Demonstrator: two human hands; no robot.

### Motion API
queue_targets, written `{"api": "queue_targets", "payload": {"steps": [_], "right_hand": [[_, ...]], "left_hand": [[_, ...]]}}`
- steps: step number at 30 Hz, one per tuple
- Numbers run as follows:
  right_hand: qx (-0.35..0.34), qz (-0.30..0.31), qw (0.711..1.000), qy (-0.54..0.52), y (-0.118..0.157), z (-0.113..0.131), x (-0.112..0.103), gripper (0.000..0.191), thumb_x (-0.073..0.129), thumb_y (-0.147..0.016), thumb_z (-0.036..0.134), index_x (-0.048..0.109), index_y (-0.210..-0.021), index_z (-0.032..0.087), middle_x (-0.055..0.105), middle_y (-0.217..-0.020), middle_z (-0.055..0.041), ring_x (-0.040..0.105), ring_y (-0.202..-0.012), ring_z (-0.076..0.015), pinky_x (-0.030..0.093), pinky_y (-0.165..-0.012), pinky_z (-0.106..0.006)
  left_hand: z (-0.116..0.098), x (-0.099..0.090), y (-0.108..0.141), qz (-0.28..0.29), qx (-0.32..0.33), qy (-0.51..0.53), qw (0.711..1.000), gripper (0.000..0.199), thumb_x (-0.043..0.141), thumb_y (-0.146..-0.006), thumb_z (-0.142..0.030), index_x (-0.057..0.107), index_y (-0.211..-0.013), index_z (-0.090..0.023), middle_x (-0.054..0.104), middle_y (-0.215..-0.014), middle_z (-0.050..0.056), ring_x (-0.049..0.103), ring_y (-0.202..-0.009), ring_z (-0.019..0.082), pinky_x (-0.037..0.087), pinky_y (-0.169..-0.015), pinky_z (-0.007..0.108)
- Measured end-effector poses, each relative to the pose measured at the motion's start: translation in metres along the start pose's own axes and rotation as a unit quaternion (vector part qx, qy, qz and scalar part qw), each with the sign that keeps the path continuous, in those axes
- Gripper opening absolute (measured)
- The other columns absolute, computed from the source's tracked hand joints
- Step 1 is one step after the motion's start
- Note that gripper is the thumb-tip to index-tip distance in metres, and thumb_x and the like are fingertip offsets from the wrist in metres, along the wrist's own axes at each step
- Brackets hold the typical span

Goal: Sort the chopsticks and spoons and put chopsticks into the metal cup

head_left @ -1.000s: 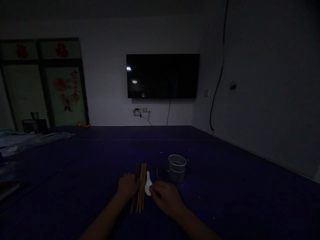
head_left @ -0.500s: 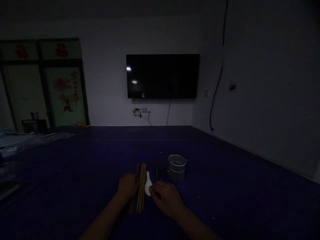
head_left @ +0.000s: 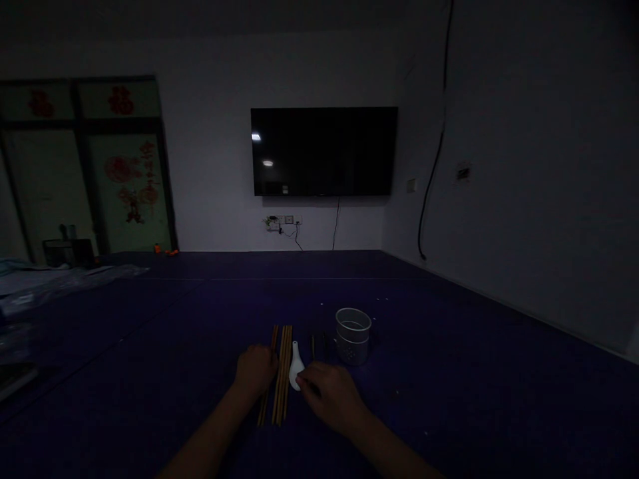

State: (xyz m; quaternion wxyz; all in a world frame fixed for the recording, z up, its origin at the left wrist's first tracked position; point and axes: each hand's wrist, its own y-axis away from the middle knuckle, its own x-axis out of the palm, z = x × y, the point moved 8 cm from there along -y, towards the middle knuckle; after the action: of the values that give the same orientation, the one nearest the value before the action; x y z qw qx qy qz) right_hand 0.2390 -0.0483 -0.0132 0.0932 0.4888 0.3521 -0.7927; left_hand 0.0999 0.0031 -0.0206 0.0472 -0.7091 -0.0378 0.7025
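Several wooden chopsticks [head_left: 283, 372] lie side by side on the dark blue surface. My left hand [head_left: 256, 368] is closed over the leftmost chopsticks [head_left: 264, 406], its fingers curled down on them. Just right of the bundle rests a white soup spoon [head_left: 295, 366], handle pointing away from me. The fingertips of my right hand [head_left: 332, 392] are pinched at the right edge of the spoon's bowl. Beyond that hand, thin dark utensils [head_left: 313, 344] lie in the gloom, too dim to name. A round metal holder with punched holes [head_left: 353, 338] stands upright to their right.
The blue surface [head_left: 200, 319] stretches to the far wall, where a television [head_left: 324, 153] hangs above sockets and cables. Clear plastic sheeting [head_left: 70, 283] lies at the left, near a dark box [head_left: 68, 251]. Small white specks dot the surface around the holder.
Both hands keep nearly the same positions on the chopsticks and the spoon. The view has shifted very slightly; the chopsticks, spoon and metal holder have not visibly moved.
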Motion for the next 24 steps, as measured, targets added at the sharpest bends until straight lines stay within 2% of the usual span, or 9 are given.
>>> {"api": "queue_targets", "payload": {"steps": [6, 12, 24], "right_hand": [[-0.003, 0.012, 1.0, 0.014, 0.001, 0.002, 0.001, 0.028, 0.043, -0.092, 0.026, 0.07, -0.085, 0.021, 0.072, -0.086, -0.0018, 0.065, -0.076, -0.0139, 0.039, -0.065, -0.022], [-0.003, 0.026, 0.999, 0.027, -0.001, 0.003, 0.0, 0.028, 0.042, -0.092, 0.026, 0.069, -0.084, 0.021, 0.072, -0.085, -0.0022, 0.065, -0.076, -0.0134, 0.039, -0.064, -0.022], [0.0, 0.032, 0.999, 0.021, 0.001, 0.003, 0.001, 0.028, 0.042, -0.092, 0.026, 0.069, -0.085, 0.021, 0.072, -0.088, -0.0024, 0.066, -0.08, -0.0139, 0.039, -0.067, -0.021]], "left_hand": [[-0.004, -0.006, 0.003, -0.019, 0.008, -0.03, 0.999, 0.04, 0.035, -0.091, -0.029, 0.07, -0.095, -0.011, 0.07, -0.099, 0.017, 0.064, -0.097, 0.027, 0.047, -0.082, 0.037], [-0.005, -0.002, 0.001, -0.011, 0.015, -0.031, 0.999, 0.043, 0.033, -0.092, -0.032, 0.071, -0.094, -0.012, 0.07, -0.097, 0.018, 0.066, -0.094, 0.027, 0.048, -0.082, 0.039], [0.002, 0.005, -0.005, 0.007, -0.003, -0.001, 1.0, 0.042, 0.033, -0.092, -0.03, 0.07, -0.098, -0.013, 0.07, -0.099, 0.016, 0.066, -0.097, 0.024, 0.048, -0.085, 0.032]]}}
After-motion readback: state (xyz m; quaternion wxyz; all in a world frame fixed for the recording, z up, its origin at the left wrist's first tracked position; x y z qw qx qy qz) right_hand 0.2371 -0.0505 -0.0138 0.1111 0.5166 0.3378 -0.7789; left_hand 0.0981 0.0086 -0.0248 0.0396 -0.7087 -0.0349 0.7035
